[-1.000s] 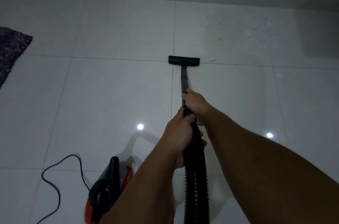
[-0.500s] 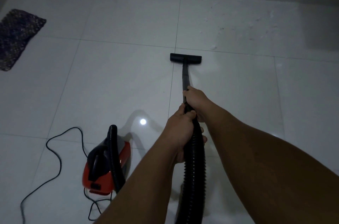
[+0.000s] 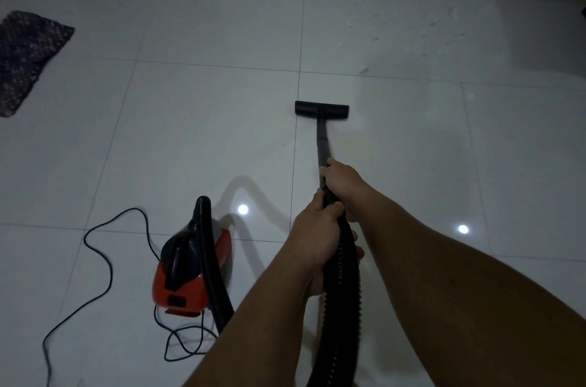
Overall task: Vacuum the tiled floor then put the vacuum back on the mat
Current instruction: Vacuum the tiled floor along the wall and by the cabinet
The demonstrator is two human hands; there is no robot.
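Both hands' grip (image 3: 329,196) closes around wand (image 3: 322,145).

Big glossy white tile floor (image 3: 196,139) with thin dark grout lines, and a couple of ceiling lights bounce off it as bright spots. Sitting on it: a red and black vacuum (image 3: 190,272) at lower left, with its black cord (image 3: 95,259) snaking in loops across the tiles to the left and under it. The flat black nozzle (image 3: 322,108) is down on the floor further out, right next to a grout line. Past it there's a scatter of pale crumbs (image 3: 412,28) on the far tiles. A dark knitted mat (image 3: 25,60) lies at the far left edge, well apart from the vacuum.
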